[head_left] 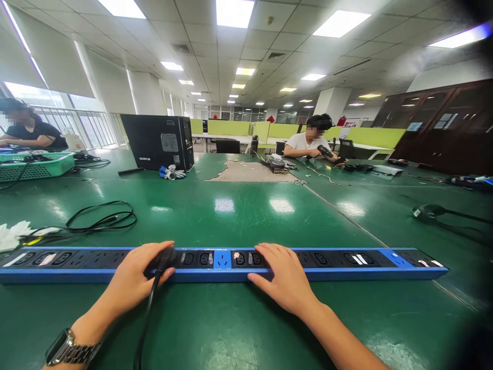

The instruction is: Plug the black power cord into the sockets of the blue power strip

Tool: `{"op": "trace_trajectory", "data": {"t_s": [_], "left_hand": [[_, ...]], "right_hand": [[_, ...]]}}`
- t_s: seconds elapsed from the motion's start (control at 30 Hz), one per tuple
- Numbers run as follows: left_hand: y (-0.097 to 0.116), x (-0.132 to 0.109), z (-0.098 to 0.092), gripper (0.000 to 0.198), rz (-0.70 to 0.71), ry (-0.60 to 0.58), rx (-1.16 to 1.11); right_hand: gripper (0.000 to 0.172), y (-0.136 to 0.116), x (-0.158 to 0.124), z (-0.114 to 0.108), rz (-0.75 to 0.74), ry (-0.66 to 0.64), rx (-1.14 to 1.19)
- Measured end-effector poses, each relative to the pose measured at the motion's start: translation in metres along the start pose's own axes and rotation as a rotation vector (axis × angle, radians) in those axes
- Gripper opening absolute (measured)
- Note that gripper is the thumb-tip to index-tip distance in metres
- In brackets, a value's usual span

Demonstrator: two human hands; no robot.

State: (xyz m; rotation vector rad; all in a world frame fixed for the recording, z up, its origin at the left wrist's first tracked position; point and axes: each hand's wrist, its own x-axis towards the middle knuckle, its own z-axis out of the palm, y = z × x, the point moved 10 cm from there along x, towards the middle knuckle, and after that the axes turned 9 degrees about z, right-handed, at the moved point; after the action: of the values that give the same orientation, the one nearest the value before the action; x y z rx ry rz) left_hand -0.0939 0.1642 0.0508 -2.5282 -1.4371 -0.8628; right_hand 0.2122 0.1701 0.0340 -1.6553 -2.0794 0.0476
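Observation:
A long blue and black power strip (222, 276) lies across the green table in front of me, with rows of sockets along its top. My left hand (133, 272), a watch on its wrist, is closed around a black plug (165, 258) at the strip's sockets, left of the middle. From that plug a black cord (145, 318) runs down toward the bottom edge. Whether the plug is fully seated is hidden by my fingers. My right hand (283, 275) grips the strip right of the middle, thumb on the near side and fingers over the far edge.
A looped black cable (102, 218) lies at the left, near white crumpled material (15, 235). Beyond are a black computer case (157, 141), gloves (172, 172) and a green basket (38, 168). One person (308, 141) holds a dark tool across the table; another (29, 128) sits far left.

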Motion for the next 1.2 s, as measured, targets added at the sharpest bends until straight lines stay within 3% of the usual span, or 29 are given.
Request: {"op": "trace_trajectory", "data": {"t_s": [1.2], "left_hand": [[-0.0097, -0.0015, 0.0027, 0.05, -0.075, 0.006, -0.051]], "right_hand": [[0.052, -0.0011, 0.0003, 0.0007, 0.008, -0.017, 0.001]]}}
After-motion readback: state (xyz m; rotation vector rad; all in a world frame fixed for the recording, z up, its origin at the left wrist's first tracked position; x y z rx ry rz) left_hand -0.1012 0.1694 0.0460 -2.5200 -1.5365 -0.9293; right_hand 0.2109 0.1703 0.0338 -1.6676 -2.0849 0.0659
